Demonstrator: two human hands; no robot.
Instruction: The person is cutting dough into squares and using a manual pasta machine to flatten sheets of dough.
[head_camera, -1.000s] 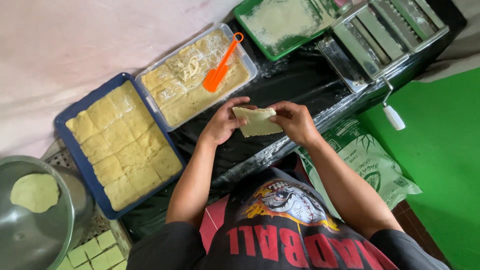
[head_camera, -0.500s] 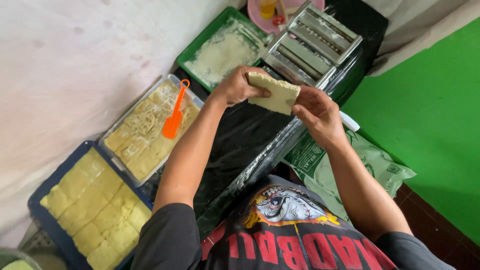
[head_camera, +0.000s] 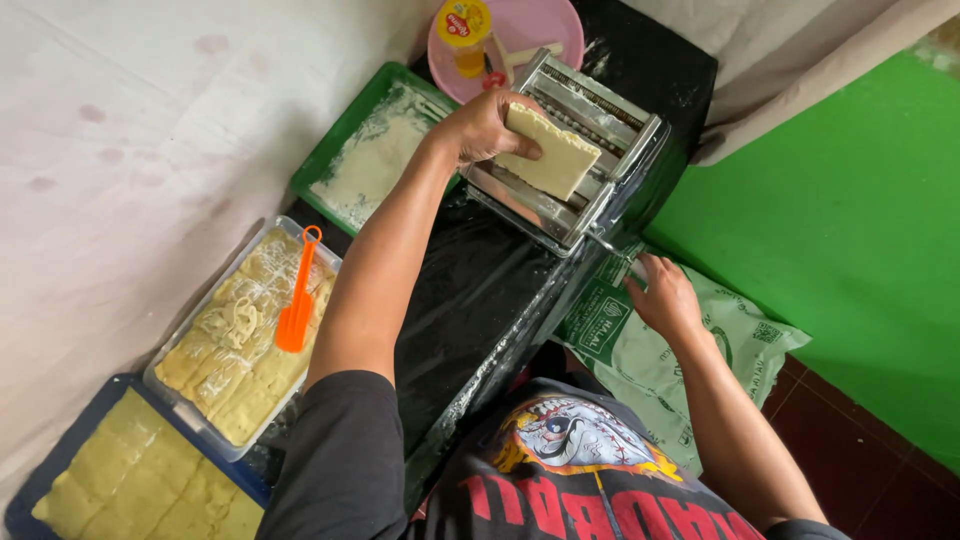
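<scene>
My left hand (head_camera: 487, 125) holds a flat square piece of pale dough (head_camera: 550, 152) over the rollers of a metal pasta machine (head_camera: 590, 140). The machine stands on a table covered in black plastic (head_camera: 480, 290). My right hand (head_camera: 662, 297) is down at the machine's right side, closed around its crank handle (head_camera: 632, 264), which the fingers mostly hide.
A green tray of flour (head_camera: 372, 160) lies left of the machine, a pink plate (head_camera: 540, 25) with a yellow cup (head_camera: 465, 25) behind it. A clear tray of dough with an orange scraper (head_camera: 297, 300) and a blue tray of dough squares (head_camera: 140, 480) sit lower left. Green sack (head_camera: 650, 350) at right.
My left hand has carried the dough up onto the machine's rollers. My right hand has let go of the dough and dropped to the crank. The view has shifted toward the machine.
</scene>
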